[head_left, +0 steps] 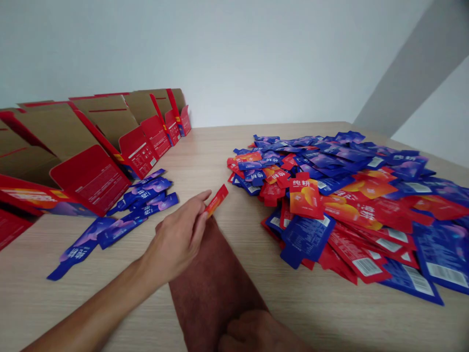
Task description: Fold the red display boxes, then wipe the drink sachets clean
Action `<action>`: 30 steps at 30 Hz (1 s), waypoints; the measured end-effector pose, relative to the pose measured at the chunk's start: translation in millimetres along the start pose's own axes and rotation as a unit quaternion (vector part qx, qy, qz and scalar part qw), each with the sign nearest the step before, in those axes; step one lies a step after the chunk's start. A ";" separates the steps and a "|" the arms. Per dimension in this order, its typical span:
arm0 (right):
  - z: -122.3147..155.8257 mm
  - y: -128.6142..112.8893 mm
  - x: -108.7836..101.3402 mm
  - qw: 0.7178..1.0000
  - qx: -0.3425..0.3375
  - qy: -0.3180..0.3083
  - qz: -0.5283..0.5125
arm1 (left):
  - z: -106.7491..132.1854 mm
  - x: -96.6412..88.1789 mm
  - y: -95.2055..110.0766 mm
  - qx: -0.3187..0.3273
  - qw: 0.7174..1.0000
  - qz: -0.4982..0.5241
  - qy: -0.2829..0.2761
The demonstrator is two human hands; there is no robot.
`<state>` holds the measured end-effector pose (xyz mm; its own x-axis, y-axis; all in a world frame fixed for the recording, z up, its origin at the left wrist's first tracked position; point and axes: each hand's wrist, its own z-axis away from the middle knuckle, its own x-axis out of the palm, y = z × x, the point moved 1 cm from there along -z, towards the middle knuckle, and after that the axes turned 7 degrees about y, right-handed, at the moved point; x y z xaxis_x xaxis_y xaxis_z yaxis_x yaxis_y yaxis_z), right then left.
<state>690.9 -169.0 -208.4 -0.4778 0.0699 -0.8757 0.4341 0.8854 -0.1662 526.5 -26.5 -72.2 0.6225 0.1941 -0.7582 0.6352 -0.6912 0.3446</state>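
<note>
Left hand: my left hand (176,242) lay over the far left edge of the brown cloth (208,278), thumb and fingertips clamped on one end of a red sachet (217,199).
Red sachet: it was just past the cloth's far tip, off the table (220,146) and tilted up and away. I judged the end-grip left most of its length free.
Right hand: my right hand (256,332) rested at the cloth's near end, at the frame's bottom edge. It was dim and curled, and I could not tell whether it gripped anything.
Brown cloth: it lay flat, a strip narrowing away from me and bare between my hands.
Loose pile (348,195): to the right of the cloth were red and blue sachets, heaped and overlapping, the nearest close to its right edge.
Blue sachets (135,205): left of the cloth was a small overlapping row, roughly parallel, so I judged it laid out rather than dropped.
Open cartons (91,142): farther left of the cloth, beyond the blue row, was a line of them with flaps up.
In the way: nothing lay between the cloth and either group, only bare table.
</note>
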 end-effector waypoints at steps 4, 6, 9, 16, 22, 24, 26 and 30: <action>-1.7 -7.0 -9.1 0.997 0.023 0.073 0.013 | 61.3 -22.7 5.8 0.151 0.981 -0.090 -0.086; -3.2 -8.4 -10.4 0.995 0.051 0.081 0.002 | 84.0 -20.9 12.5 0.175 0.969 -0.092 -0.151; -5.5 -9.2 -9.4 0.995 0.076 0.062 -0.026 | 101.0 -14.7 19.2 0.186 0.959 -0.079 -0.200; -3.1 -10.2 -20.5 0.995 0.070 0.069 -0.025 | 87.8 -8.7 -11.4 0.151 0.949 -0.048 -0.273; -6.2 -10.2 -19.5 0.998 0.039 0.052 -0.005 | 60.7 1.1 -48.0 0.076 0.972 -0.044 -0.219; -8.2 -9.6 -19.9 0.998 0.026 0.050 -0.003 | 57.9 3.2 -50.6 0.054 0.979 -0.036 -0.193; -10.2 -8.8 -22.7 0.999 0.012 0.045 0.003 | 58.5 4.4 -50.4 0.055 0.983 -0.024 -0.171; -14.6 -7.5 -33.3 0.999 -0.016 0.040 0.018 | 63.0 5.8 -51.7 0.055 0.987 -0.004 -0.153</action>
<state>692.4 -171.2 -171.4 -0.5222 0.1375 -0.8417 0.4278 0.8960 -0.1190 468.4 -33.5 -129.2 0.4399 -0.0083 -0.8980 0.5749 -0.7656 0.2887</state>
